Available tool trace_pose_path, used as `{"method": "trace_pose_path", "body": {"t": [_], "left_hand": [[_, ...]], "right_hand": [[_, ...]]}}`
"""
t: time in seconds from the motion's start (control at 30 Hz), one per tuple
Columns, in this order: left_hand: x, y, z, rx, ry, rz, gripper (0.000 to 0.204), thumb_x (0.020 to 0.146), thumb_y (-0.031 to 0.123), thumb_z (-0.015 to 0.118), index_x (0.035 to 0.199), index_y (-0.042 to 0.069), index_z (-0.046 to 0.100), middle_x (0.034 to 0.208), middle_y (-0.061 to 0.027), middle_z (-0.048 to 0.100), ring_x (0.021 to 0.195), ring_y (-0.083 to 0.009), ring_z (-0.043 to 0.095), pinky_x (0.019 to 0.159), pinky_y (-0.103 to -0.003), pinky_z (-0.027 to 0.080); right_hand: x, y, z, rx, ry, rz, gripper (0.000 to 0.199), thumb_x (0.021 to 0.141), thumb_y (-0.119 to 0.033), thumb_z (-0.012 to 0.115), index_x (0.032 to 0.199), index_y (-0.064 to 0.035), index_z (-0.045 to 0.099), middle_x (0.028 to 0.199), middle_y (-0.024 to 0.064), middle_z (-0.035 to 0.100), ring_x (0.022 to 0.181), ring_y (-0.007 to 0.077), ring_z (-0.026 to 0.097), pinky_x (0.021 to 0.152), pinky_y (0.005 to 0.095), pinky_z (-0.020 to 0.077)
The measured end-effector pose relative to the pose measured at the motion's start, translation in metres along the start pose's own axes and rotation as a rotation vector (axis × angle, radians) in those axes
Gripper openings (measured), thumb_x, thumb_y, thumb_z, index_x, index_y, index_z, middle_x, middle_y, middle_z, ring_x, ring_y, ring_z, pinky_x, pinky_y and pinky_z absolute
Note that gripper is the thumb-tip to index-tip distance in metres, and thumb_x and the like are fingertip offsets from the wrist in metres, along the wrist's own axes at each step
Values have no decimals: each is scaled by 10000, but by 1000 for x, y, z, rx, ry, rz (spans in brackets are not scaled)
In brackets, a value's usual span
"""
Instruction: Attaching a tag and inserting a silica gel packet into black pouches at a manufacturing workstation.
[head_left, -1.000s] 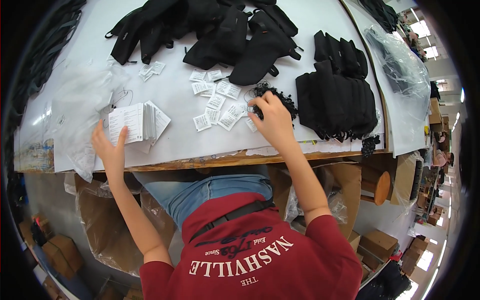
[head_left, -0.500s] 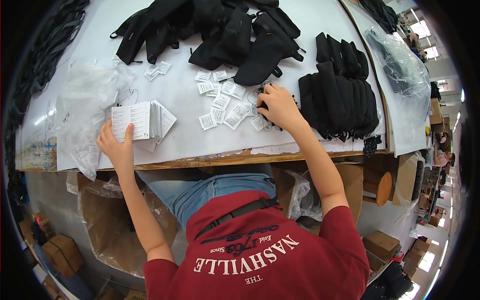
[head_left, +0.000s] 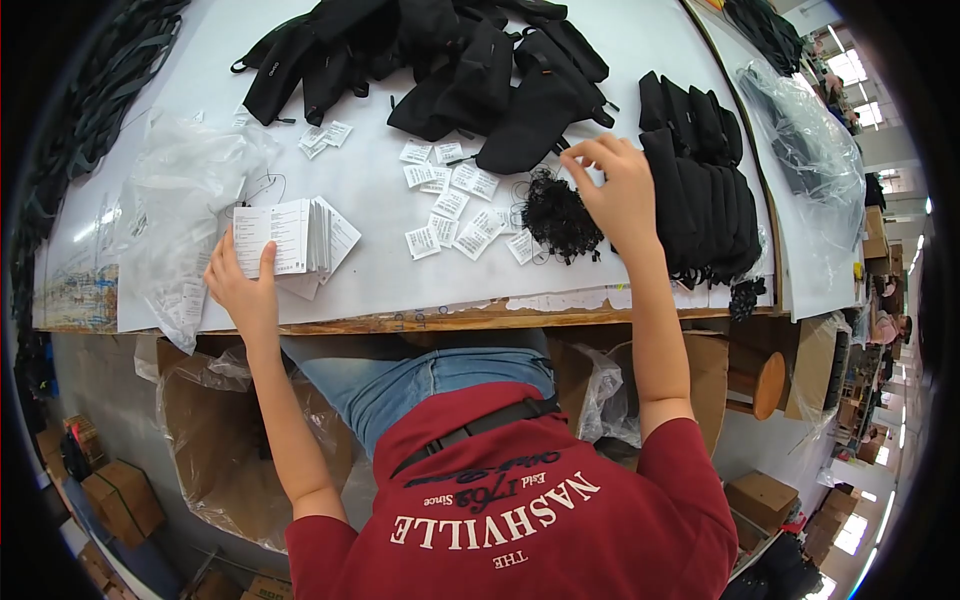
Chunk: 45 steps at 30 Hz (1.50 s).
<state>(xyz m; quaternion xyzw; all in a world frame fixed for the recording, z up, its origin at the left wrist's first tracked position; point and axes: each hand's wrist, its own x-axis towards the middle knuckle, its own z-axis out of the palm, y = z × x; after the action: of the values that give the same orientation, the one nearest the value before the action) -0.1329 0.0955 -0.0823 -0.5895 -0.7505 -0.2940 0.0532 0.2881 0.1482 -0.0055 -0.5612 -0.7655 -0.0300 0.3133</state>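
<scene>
My left hand [head_left: 243, 287] grips the near-left corner of a stack of white printed tags [head_left: 292, 235] lying on the white table [head_left: 370, 285], thumb on top. My right hand [head_left: 622, 190] hovers just right of a tangled pile of thin black cords [head_left: 555, 215]. Its fingertips are pinched together above the pile, apparently on one strand that is too thin to see clearly. Several small white packets [head_left: 455, 205] lie scattered between the two hands.
A heap of black fabric pouches [head_left: 450, 60] lies at the back. A neat row of black pouches [head_left: 700, 180] stands right of my right hand. Crumpled clear plastic bags [head_left: 185, 190] sit at the left. Cardboard boxes [head_left: 120, 495] stand under the table.
My right hand has lifted off the black cord pile and moved up and right, fingers pinched. My left hand has slid onto the tag stack and now holds its corner.
</scene>
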Motion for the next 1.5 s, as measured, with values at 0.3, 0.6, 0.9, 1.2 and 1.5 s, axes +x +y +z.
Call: {"method": "trace_pose_path", "body": {"t": [0.3,0.6,0.9,1.2,1.5], "left_hand": [[7,15,-12,-7,71,66,371,822,222,695,1109,33,554,1166,-127,529,1057,-315,481,925,-416,381],[-10,108,-68,-742,-346,-201,387,879,105,655,1171,-75,476,1035,-123,599,929,-189,574,801,-294,457],[-60,168,-52,-1261,-601,-113,559,846,118,689,1301,62,370,1112,-82,540,1020,-156,526,883,-280,424],[-69,168,-44,-954,-319,93,186,805,-7,668,987,27,675,925,-77,577,814,-184,574,693,-274,468],[-72,170,-43,-876,-251,96,212,764,-25,698,967,37,688,863,-73,602,757,-189,559,645,-280,455]], "right_hand": [[26,-7,-32,208,557,17,47,817,-77,696,849,-61,665,728,14,605,609,118,526,585,268,380],[18,-30,-40,705,337,223,87,893,-103,628,906,-19,648,896,11,679,647,61,536,618,186,409],[-49,-102,-7,989,-382,399,66,856,-67,641,859,-4,623,645,-20,538,574,27,464,538,189,348],[-53,-115,0,977,-343,439,82,828,-81,667,796,-26,615,573,-53,450,529,17,361,483,204,257],[-59,-118,5,988,-353,397,81,846,-74,654,819,-13,607,526,-59,357,497,24,280,451,221,221]]}}
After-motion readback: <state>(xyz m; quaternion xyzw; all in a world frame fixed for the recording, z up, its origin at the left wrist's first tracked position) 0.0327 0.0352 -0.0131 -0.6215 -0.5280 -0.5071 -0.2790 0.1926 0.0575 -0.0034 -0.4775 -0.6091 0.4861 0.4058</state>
